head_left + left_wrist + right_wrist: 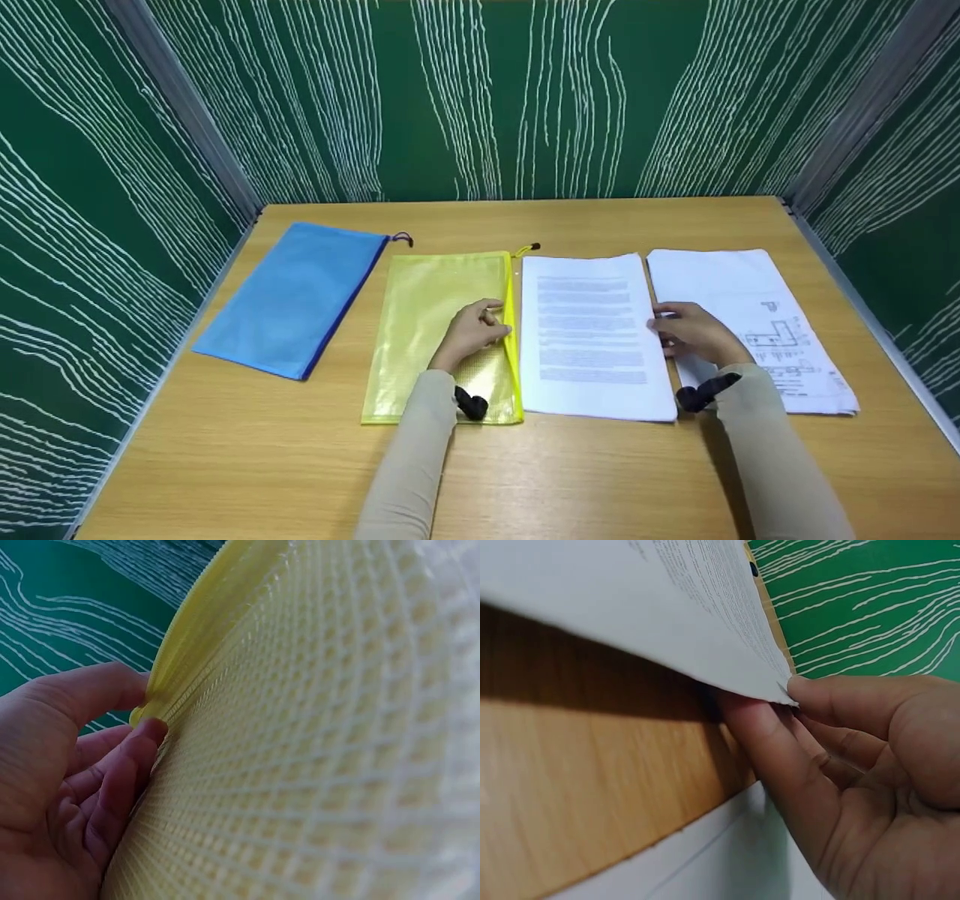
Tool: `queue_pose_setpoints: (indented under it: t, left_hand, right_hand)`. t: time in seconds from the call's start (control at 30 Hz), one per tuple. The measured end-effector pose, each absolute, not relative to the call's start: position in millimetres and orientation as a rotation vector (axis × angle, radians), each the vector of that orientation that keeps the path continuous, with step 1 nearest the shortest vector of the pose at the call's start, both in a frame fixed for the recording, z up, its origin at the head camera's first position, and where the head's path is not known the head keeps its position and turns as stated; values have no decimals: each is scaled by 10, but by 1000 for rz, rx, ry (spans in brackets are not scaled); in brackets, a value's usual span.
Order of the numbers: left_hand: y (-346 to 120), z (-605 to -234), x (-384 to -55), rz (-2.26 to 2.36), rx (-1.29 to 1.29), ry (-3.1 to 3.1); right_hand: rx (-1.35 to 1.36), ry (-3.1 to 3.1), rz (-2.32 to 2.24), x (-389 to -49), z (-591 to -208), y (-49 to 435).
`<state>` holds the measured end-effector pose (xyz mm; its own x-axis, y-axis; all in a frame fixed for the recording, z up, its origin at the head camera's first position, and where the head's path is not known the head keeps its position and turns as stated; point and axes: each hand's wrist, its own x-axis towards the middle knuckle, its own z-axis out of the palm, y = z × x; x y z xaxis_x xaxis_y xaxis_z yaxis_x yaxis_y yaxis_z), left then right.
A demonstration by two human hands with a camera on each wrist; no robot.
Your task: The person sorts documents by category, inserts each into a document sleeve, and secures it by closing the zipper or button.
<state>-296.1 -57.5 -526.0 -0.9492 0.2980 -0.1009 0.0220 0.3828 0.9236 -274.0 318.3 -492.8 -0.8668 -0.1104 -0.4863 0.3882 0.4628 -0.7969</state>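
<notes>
A yellow mesh zip pouch (416,315) lies in the middle of the table in the head view. My left hand (471,334) pinches its zip edge (180,652) between thumb and fingers, lifting that side a little. Right beside the pouch lies a stack of printed paper (589,334), text side up. My right hand (699,331) grips the stack's right edge, with the thumb on top and fingers underneath. In the right wrist view, that paper edge (682,664) is raised off the wood.
At the left lies a blue zip pouch (292,300), set at an angle. Under my right forearm and to its right is a second paper stack (720,277) with line drawings. Green panels with white wavy lines (510,97) enclose the wooden table (300,457).
</notes>
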Motion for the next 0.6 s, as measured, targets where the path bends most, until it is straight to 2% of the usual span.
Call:
queue_pose_setpoints:
  t: [0.6]
  left_hand:
    - [-600, -5244, -2982, 1795, 252, 2165]
  right_hand:
    - [111, 2260, -1552, -2674, -5033, 3285]
